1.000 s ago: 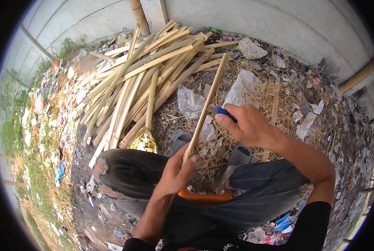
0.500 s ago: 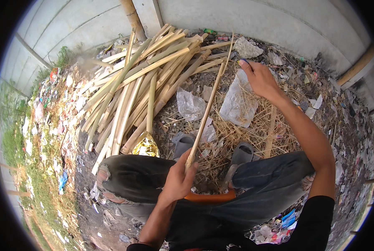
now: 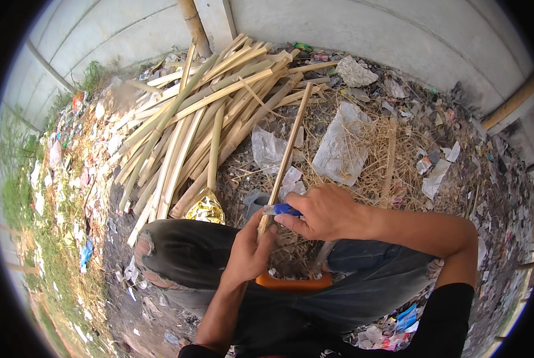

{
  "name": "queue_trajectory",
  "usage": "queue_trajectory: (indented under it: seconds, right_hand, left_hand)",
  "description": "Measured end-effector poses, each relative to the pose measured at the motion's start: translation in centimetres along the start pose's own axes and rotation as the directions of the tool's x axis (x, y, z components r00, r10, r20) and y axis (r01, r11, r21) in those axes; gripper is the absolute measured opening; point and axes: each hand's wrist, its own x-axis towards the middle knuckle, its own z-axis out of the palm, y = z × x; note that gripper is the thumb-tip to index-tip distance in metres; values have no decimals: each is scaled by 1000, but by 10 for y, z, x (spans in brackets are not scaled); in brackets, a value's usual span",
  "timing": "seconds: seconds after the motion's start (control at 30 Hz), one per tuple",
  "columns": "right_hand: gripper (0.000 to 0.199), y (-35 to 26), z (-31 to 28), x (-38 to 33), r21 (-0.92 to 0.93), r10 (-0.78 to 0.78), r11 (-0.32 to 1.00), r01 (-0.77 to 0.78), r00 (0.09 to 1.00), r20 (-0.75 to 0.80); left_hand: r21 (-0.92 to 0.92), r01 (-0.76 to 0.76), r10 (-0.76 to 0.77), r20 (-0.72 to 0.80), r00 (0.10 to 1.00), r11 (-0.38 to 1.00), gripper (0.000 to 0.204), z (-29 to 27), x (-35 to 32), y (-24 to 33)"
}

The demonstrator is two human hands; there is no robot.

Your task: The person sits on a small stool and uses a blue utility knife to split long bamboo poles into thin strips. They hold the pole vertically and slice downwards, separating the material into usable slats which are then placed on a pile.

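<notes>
My left hand (image 3: 250,252) grips the near end of a long thin bamboo strip (image 3: 289,146) that points away toward the wall. My right hand (image 3: 325,212) holds a small blue-handled knife (image 3: 281,209) with its blade laid across the strip just above my left hand. Both hands are over my knees in dark torn trousers (image 3: 183,253). An orange object (image 3: 294,282) lies between my legs, partly hidden. Dry shavings and straw (image 3: 371,155) cover the ground beyond my hands.
A pile of split bamboo strips (image 3: 201,113) lies at the upper left, against a bamboo post (image 3: 194,25) and a grey wall (image 3: 362,30). Clear plastic bags (image 3: 341,146), a gold foil wrapper (image 3: 205,209) and scattered litter cover the ground. Grass grows on the left.
My right hand has come back from the far end of the strip to just above my left hand, with the knife set across the strip. My left hand stays put.
</notes>
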Motion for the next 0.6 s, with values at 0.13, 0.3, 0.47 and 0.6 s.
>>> queue_trajectory:
  seconds: [0.13,0.3,0.47,0.6]
  right_hand:
    - [56,14,0,16,-53,59,997,-64,994,-90]
    - [63,193,-99,28,102,356,911,-401,633,-688]
    - [49,160,-147,-35,823,427,516,240,760,-489]
    - [47,63,-179,-61,779,-199,214,589,807,-556]
  left_hand:
    - [117,208,-201,-72,977,971,47,-2,-6,21]
    - [113,199,-212,114,971,973,47,5,-18,27]
    - [83,216,-217,1,976,973,48,-2,-11,27]
    - [72,215,-214,-18,977,974,48,-2,-14,28]
